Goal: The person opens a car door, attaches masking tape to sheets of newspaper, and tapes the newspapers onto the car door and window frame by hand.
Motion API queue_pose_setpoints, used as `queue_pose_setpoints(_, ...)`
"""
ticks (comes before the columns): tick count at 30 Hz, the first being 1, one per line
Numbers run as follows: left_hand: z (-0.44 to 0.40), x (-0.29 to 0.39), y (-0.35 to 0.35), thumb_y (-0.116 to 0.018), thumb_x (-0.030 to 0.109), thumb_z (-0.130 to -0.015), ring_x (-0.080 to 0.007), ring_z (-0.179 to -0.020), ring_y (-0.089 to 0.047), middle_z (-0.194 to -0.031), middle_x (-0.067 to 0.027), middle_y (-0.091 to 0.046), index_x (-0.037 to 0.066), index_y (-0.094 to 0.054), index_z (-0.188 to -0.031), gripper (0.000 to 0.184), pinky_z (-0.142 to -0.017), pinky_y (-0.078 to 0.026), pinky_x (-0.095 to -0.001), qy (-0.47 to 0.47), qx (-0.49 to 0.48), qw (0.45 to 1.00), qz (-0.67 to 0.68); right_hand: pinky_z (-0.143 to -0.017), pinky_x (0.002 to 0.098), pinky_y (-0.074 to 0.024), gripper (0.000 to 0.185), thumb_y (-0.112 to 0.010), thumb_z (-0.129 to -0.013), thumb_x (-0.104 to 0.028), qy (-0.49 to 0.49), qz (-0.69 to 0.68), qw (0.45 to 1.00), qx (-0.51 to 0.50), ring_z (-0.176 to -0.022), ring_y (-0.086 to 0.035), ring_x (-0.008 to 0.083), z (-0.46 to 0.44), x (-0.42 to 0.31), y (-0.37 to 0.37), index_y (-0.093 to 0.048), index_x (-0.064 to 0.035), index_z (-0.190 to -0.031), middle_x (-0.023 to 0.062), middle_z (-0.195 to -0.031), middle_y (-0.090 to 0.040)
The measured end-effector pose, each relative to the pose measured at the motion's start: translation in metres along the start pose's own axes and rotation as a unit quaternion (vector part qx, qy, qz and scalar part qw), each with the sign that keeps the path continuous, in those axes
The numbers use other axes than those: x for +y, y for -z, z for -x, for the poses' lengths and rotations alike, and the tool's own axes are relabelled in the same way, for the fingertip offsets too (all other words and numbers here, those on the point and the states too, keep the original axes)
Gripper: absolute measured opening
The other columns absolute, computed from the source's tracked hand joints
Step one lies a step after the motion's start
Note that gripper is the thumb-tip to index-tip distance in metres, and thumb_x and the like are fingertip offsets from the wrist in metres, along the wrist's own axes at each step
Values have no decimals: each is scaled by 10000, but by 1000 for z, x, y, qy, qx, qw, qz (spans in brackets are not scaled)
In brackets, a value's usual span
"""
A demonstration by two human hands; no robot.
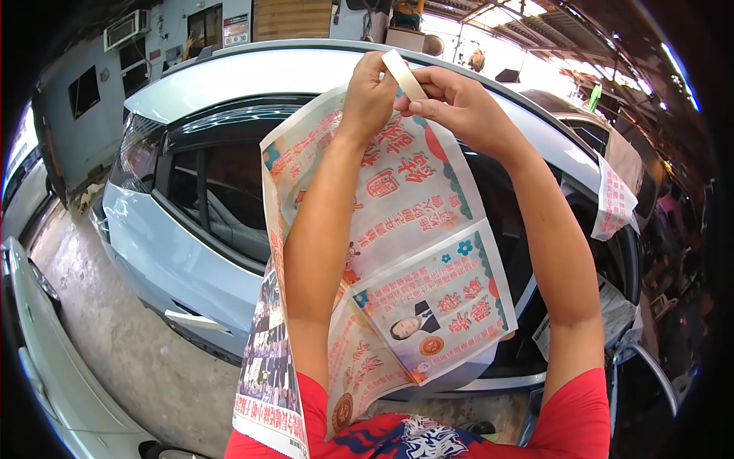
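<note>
Both my hands are raised at the top centre, over the roof edge of a light blue car [183,237]. My left hand [369,96] is closed on the roll of masking tape [404,75], seen edge-on. Fingers and thumb of my right hand [451,103] pinch at the tape's lower right end. A large printed newspaper sheet [413,183] hangs below my hands, in front of the car's side windows; its top edge lies behind my hands. Its left part [267,344] folds down beside my left forearm.
At the far left stands another light-coloured car [61,359]. On the right, a piece of newspaper [614,200] sticks to the blue car near an open door with a side mirror [646,367]. A wall with an air conditioner [126,29] is behind.
</note>
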State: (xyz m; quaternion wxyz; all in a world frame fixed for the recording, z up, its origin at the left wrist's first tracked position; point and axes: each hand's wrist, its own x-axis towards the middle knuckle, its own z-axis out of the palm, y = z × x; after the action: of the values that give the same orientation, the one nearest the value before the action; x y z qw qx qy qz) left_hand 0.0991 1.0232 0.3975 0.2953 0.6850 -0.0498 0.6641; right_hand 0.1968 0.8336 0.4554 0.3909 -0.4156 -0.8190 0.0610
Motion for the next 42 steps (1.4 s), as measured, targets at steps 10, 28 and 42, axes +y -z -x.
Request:
queue_pose_setpoints(10, 4, 29, -6, -699, 131, -930, -173, -940, -603, -1092, -74, -630, 28, -626, -1152, 255, -803, -512, -324, -22, 61, 998, -3, -831, 413, -546, 300, -615, -992, -209, 0, 215, 973, 79, -912, -724, 296, -17, 11, 6, -659, 7, -1196, 184, -991, -736)
queue_pose_setpoints(28, 6, 21, -7, -796, 169, -783, -257, -907, -634, -920, -107, -683, 35, -694, -918, 216, -856, -511, -382, -11, 93, 996, -6, -719, 305, -531, 379, -578, -1053, -214, -28, 319, 941, 111, -769, -632, 138, -38, 38, 12, -591, -20, -1378, 93, -930, -711)
queue_pose_setpoints(42, 10, 38, 3, -766, 159, -839, -169, -804, -670, -872, -107, -745, -15, -741, -935, 201, -746, -531, -316, 47, 74, 995, 53, -727, 370, -520, 350, -580, -1001, -175, -53, 278, 952, 120, -758, -669, 236, -40, 36, 3, -604, -5, -1306, 173, -904, -692)
